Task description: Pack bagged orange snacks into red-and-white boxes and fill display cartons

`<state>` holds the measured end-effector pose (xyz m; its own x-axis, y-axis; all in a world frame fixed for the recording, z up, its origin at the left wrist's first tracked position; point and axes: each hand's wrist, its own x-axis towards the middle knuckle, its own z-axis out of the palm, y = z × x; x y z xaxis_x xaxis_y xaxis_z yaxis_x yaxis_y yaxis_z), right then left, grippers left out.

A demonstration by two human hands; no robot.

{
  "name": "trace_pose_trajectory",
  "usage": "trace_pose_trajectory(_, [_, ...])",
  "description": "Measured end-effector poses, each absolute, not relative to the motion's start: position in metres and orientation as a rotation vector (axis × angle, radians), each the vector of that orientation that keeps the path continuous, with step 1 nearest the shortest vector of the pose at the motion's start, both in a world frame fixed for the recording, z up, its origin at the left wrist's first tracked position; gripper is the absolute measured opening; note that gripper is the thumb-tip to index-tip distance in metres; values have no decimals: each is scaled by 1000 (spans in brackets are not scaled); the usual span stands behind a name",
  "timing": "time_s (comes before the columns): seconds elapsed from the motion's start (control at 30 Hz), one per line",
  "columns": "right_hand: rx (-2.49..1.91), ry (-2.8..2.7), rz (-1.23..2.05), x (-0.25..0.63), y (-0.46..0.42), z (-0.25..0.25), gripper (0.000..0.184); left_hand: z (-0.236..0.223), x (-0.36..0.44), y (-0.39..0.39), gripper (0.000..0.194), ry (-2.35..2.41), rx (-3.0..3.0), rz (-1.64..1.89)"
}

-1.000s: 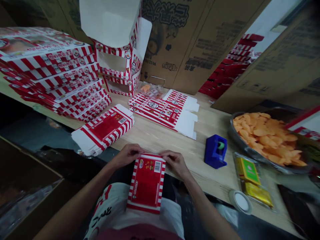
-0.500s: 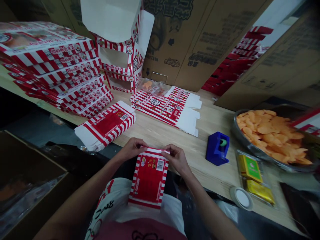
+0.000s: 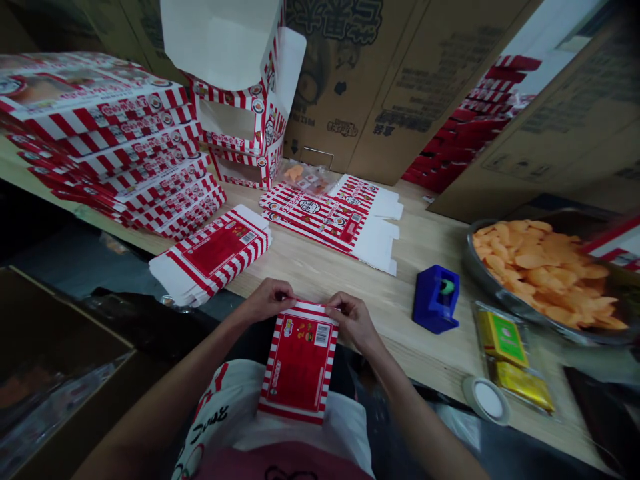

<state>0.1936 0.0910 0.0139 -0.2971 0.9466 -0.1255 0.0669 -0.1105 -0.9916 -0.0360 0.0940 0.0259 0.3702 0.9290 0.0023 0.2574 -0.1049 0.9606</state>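
A red-and-white striped cardboard box (image 3: 299,367) rests over my lap, its red back panel with a barcode facing up. My left hand (image 3: 270,300) pinches the top left corner of this box. At the top right corner, my right hand (image 3: 354,320) grips the same edge between thumb and fingers. Left of my hands lies a stack of flat folded cartons (image 3: 215,250) of the same print. Beyond my hands, an unfolded striped carton (image 3: 315,213) lies flat on the table. A blue tape dispenser (image 3: 436,299) stands to the right of my right hand.
Striped window boxes (image 3: 125,127) are piled at the left, beside open boxes (image 3: 235,113). A metal bowl (image 3: 480,277) of orange chip-like pieces stands right, near yellow packets (image 3: 510,353) and a tape roll (image 3: 487,400). Large brown cartons (image 3: 360,87) stand behind the table (image 3: 400,353).
The view has tilted very slightly, so everything sits a little lower. Both hands keep their hold on the box's top edge.
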Motion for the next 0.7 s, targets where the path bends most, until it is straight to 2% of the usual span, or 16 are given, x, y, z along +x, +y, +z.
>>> trace_pose_trajectory(0.17, [-1204, -1534, 1497, 195, 99, 19, 24, 25, -37, 96, 17, 1093, 1590, 761])
trace_pose_trajectory(0.33, [-1245, -1657, 1340, 190, 106, 21, 24, 28, -36, 102, 22, 1138, 1613, 791])
trace_pose_trajectory(0.5, [-1181, -1393, 1418, 191, 91, 11, 23, 21, -36, 86, 20, 1125, 1516, 898])
trace_pose_trajectory(0.6, [-1138, -1226, 1491, 194, 74, 6, 22, 11, -37, 72, 26, 1092, 1324, 978])
trace_pose_trajectory(0.7, [-1140, -1227, 1418, 191, 62, 2, 18, 4, -36, 62, 25, 1069, 1132, 1076])
